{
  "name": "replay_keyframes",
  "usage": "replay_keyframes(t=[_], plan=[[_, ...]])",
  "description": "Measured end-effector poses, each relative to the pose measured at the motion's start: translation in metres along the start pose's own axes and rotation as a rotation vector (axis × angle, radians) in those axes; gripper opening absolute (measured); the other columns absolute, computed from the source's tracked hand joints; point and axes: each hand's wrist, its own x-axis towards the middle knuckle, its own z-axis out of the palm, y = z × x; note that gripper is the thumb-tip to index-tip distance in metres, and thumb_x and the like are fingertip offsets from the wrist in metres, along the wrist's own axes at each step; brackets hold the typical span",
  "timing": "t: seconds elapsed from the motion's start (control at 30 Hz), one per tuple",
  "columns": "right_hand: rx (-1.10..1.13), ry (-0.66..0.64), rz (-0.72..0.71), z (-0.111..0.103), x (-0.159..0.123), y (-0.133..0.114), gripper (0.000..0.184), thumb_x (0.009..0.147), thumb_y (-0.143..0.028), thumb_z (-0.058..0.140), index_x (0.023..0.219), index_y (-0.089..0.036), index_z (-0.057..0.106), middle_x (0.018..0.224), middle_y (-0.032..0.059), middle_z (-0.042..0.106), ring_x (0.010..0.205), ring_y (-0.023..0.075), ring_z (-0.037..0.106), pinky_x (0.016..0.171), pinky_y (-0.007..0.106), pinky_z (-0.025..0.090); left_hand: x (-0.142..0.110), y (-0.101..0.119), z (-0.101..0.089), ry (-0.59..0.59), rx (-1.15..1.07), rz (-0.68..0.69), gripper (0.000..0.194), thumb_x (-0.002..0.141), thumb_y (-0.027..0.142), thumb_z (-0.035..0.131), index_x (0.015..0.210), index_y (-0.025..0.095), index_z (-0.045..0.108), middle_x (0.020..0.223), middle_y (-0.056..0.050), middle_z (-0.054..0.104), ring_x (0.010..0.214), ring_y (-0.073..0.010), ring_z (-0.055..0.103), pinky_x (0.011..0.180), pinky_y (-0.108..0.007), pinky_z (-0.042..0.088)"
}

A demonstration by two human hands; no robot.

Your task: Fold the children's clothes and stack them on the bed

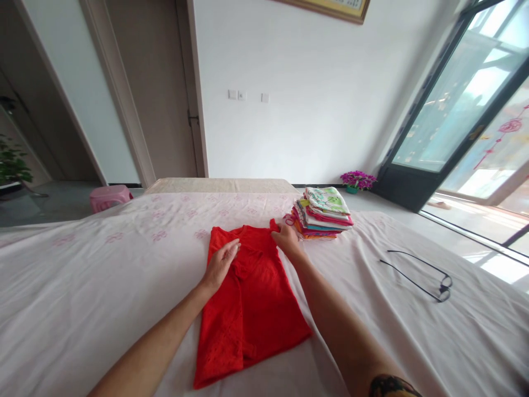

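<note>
A red long-sleeved top (pixel 273 292) lies spread on the pale sheet, its left sleeve folded in over the body and running down toward the hem. My left hand (pixel 222 266) rests on the top's upper left side, fingers stretched out over the folded sleeve. At the upper right shoulder, my right hand (pixel 286 239) pinches the red fabric between thumb and fingers. Just beyond that hand stands a stack of folded clothes (pixel 322 215), with a white and green printed piece uppermost.
Black-framed glasses (pixel 442 286) lie on the white sheet (pixel 136 275) to the right. Past the covered surface are a pink stool (pixel 109 197), purple flowers (pixel 357 179) in a green pot, and a white wall (pixel 297 132). A glass door (pixel 450 94) stands at the right.
</note>
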Motion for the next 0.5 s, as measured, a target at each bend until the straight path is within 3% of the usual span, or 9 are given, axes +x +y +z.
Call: replay_keyframes(t=[0.1, 0.17, 0.3, 0.4, 0.5], plan=[[0.266, -0.197, -0.3, 0.012, -0.014, -0.032, 0.035, 0.082, -0.033, 0.061, 0.111, -0.016, 0.068, 0.094, 0.0044, 0.071, 0.081, 0.0164, 0.062, 0.069, 0.023, 0.045, 0.014, 0.005, -0.007, 0.022, -0.399, -0.286, 0.058, 0.083, 0.061, 0.059, 0.121, 0.018, 0.062, 0.126, -0.015, 0.066, 0.112, -0.0262, 0.064, 0.093, -0.038, 0.053], [0.316, -0.271, -0.392, 0.013, -0.023, -0.039, 0.039, 0.086, -0.038, 0.058, 0.118, -0.016, 0.066, 0.1, 0.0051, 0.07, 0.083, 0.0165, 0.063, 0.071, 0.025, 0.046, 0.021, 0.006, -0.011, 0.004, -0.436, -0.385, 0.05, 0.079, 0.057, 0.067, 0.108, 0.016, 0.066, 0.112, -0.014, 0.071, 0.099, -0.0242, 0.068, 0.083, -0.035, 0.056], [-0.007, -0.282, -0.291, -0.006, -0.046, -0.016, 0.042, 0.085, -0.04, 0.058, 0.118, -0.016, 0.065, 0.104, 0.0081, 0.069, 0.088, 0.0198, 0.063, 0.078, 0.029, 0.045, 0.028, -0.001, -0.012, 0.065, -0.305, -0.374, 0.034, 0.063, 0.031, 0.081, 0.089, 0.013, 0.066, 0.087, -0.01, 0.073, 0.077, -0.0197, 0.069, 0.068, -0.03, 0.056], [-0.217, -0.376, -0.228, -0.026, -0.073, 0.006, 0.066, 0.076, -0.046, 0.066, 0.134, -0.017, 0.054, 0.114, 0.0115, 0.066, 0.094, 0.0246, 0.064, 0.077, 0.031, 0.044, 0.033, -0.005, -0.005, 0.141, -0.245, -0.329, 0.032, 0.057, 0.019, 0.076, 0.086, 0.012, 0.065, 0.075, -0.005, 0.07, 0.065, -0.0169, 0.065, 0.059, -0.028, 0.054], [-0.329, -0.438, -0.231, -0.038, -0.102, 0.014, 0.072, 0.073, -0.034, 0.063, 0.142, -0.019, 0.046, 0.114, 0.0119, 0.066, 0.099, 0.0274, 0.064, 0.076, 0.032, 0.043, 0.043, -0.002, 0.002, 0.226, -0.204, -0.26, 0.03, 0.058, 0.018, 0.069, 0.087, 0.013, 0.065, 0.069, -0.001, 0.067, 0.059, -0.0141, 0.061, 0.057, -0.026, 0.051]])
